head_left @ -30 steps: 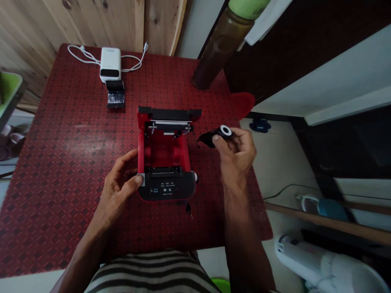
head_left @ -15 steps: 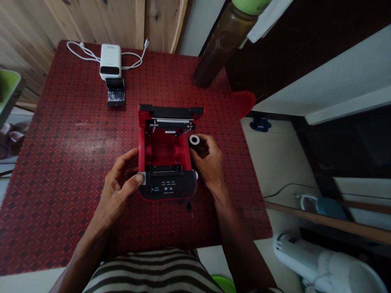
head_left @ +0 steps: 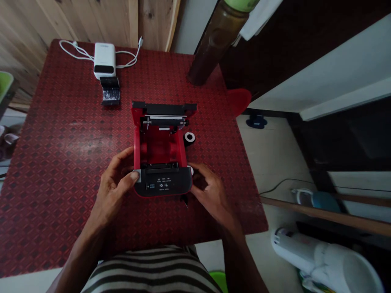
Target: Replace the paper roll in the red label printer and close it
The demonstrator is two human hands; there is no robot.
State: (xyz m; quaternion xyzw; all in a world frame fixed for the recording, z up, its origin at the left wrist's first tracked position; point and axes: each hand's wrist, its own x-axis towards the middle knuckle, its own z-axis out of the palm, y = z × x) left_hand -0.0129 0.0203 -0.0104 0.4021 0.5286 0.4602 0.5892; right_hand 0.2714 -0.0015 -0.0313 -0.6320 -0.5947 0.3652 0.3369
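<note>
A red and black label printer [head_left: 163, 182] stands on the table with its lid [head_left: 165, 109] raised and its red roll bay [head_left: 158, 148] bare inside. My left hand [head_left: 113, 181] grips the printer's left side, thumb on the front left corner of the panel. Close to the right front corner, my right hand [head_left: 210, 189] curls round a small dark roll with a white end [head_left: 191, 170], mostly hidden by fingers and printer. A second black roll with a white core [head_left: 190, 137] stands beside the printer's right wall. A small dark item [head_left: 185, 199] pokes out below the front edge.
Toward the back left lie a white power bank [head_left: 104, 61] with a white cable [head_left: 130, 61] and a folded black strip [head_left: 110, 91]. A tall brown bottle with a green cap [head_left: 214, 38] stands at the back right. A red stool [head_left: 240, 101] shows past the table's right edge.
My right hand has left the black roll beside the printer and moved toward me, to the white-ended roll by the front corner. My left hand keeps its hold. The view has shifted slightly.
</note>
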